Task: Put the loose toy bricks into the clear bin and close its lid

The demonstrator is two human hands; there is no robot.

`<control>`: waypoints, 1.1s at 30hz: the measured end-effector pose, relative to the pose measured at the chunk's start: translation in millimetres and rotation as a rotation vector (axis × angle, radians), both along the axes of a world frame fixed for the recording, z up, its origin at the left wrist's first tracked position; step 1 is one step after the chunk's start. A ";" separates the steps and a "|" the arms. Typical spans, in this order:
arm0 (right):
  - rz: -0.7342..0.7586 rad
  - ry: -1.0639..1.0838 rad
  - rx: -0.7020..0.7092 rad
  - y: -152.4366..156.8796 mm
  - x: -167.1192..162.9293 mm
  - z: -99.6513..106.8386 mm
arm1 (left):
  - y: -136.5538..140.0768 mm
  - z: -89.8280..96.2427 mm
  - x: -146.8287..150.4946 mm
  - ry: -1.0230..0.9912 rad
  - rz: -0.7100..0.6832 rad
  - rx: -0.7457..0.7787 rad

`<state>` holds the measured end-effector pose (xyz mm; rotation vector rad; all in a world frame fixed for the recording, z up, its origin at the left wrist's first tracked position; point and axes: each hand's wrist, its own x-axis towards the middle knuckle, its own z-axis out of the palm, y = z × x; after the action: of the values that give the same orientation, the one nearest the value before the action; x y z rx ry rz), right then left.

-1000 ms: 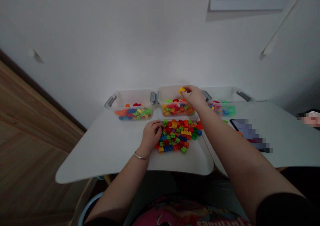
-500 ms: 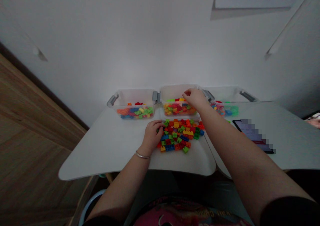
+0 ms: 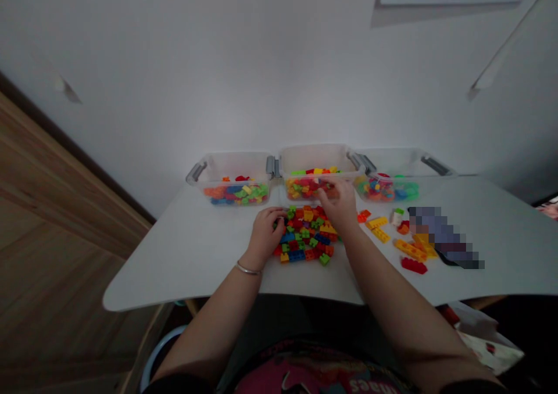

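Note:
A heap of colourful toy building blocks (image 3: 300,243) lies on the white table. My left hand (image 3: 265,231) rests at the heap's left edge, its fingers curled in around a small dark piece that I cannot make out clearly. Above the heap's far right side is my right hand (image 3: 341,205), just in front of the middle clear bin (image 3: 314,157). Its thumb and fingers are apart, with no block visible between them. That bin holds mostly yellow, red and green pieces.
Another clear bin (image 3: 238,164) with blocks stands on the left, and a third bin (image 3: 392,161) on the right. Loose yellow blocks (image 3: 410,249) and a red block (image 3: 414,265) lie near a phone-like device (image 3: 444,237). A wall rises behind the bins.
My right hand has come down and back from above the middle bin to the heap's far right side. The loose blocks on the right now show. My left hand stays put.

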<state>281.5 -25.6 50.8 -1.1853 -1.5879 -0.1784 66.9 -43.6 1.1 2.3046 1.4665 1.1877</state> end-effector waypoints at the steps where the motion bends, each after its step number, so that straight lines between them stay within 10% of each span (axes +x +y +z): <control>1: 0.011 -0.032 -0.016 -7.3 -3.0 -5.1 | 0.2 -0.3 0.0 -0.002 0.002 0.001; 10: 0.074 -0.278 -0.275 -36.6 -4.3 -40.7 | -0.8 0.2 0.4 0.005 0.001 0.002; 33: 0.106 -0.252 -0.254 -31.2 -1.9 -52.2 | -1.1 0.4 0.6 -0.013 -0.014 0.004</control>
<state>279.6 -56.8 -1.5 -1.3083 -1.9342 -0.0590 67.5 -44.7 1.5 2.3011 1.4424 1.2008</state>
